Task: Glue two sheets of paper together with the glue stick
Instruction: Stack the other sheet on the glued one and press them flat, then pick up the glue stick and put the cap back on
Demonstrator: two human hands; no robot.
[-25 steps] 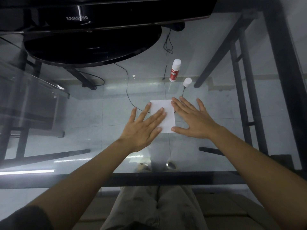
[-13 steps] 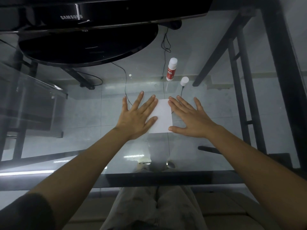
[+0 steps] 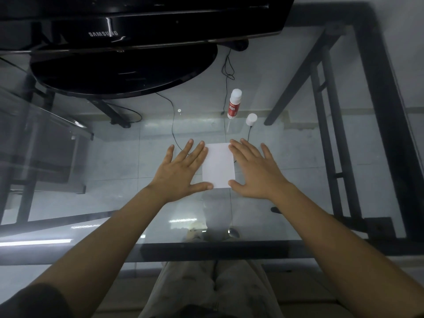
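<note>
A small white paper [image 3: 218,165] lies flat on the glass table; I cannot tell one sheet from two. My left hand [image 3: 181,171] rests flat with fingers spread at the paper's left edge, its thumb tip at the lower left corner. My right hand [image 3: 253,169] lies flat along the right edge, thumb at the lower right corner. Both hands hold nothing. Behind the paper stands the glue stick [image 3: 234,103], white with a red label, uncapped. Its white cap [image 3: 251,119] stands just to its right.
A black Samsung monitor [image 3: 137,26] with a round base [image 3: 124,70] fills the back left. Cables [image 3: 173,125] run under the glass. The table's black frame [image 3: 206,251] marks the near edge, with black legs [image 3: 332,111] at the right.
My left hand has slid leftward off the paper, from covering its left half to resting beside its edge. The right hand has stayed at the right edge.
</note>
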